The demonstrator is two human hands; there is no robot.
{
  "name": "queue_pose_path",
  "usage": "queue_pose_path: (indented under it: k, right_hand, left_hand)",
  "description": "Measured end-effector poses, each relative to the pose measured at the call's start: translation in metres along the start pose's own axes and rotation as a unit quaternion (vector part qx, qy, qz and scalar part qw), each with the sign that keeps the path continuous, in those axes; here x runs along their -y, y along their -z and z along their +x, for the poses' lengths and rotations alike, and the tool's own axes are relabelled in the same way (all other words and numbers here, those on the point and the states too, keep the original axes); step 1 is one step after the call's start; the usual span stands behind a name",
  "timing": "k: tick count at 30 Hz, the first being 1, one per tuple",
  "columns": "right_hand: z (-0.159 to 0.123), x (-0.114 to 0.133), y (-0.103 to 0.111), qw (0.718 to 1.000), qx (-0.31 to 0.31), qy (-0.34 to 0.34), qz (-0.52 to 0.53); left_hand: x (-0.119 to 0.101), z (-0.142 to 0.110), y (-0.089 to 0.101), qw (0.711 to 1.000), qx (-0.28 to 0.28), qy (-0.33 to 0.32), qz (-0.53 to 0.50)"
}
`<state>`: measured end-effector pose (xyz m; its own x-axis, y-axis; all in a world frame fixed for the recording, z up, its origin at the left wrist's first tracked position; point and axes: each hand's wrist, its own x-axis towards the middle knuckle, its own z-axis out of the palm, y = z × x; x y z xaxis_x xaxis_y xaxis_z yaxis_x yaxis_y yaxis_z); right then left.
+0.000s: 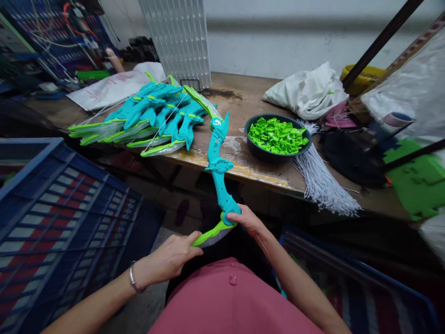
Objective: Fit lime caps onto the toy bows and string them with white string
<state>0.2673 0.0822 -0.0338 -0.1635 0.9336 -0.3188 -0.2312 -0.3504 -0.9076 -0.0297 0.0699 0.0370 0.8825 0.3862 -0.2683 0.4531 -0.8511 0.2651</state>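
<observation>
A teal and lime-green toy bow (218, 178) is held between my two hands, in front of my body. My left hand (177, 254) is closed round the tip of its lower green limb. My right hand (249, 219) grips the joint where that limb meets the teal body. The bow's far end reaches up over the table edge, its upper green limb pointing away to the left. Several more toy bows (153, 111) lie piled on the table to the left. On the right sits a dark round bowl (278, 157) full of small lime-green plastic pieces (276, 135).
A bundle of white cords (321, 181) hangs over the table's (232, 99) front edge. White bags (309, 90) and green foam mats (417, 176) lie at the right. Blue crates (79, 232) stand at the lower left and lower right (347, 269).
</observation>
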Motion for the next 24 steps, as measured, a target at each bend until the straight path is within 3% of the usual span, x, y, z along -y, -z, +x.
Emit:
queue_pose_path:
  k: [7, 17, 24]
  right_hand:
    - [-0.001, 0.005, -0.001, 0.999, 0.024, -0.001, 0.022]
    - [0.005, -0.005, -0.018, 0.986, -0.132, 0.091, 0.048]
    - [0.003, -0.006, -0.024, 0.98, -0.168, 0.103, 0.033]
  left_hand:
    - [0.002, 0.0, 0.004, 1.0, -0.008, 0.002, 0.01]
    - [-0.002, 0.003, 0.01, 0.999, -0.034, 0.012, 0.029]
    - [-0.006, 0.006, -0.001, 0.997, -0.065, 0.025, 0.016]
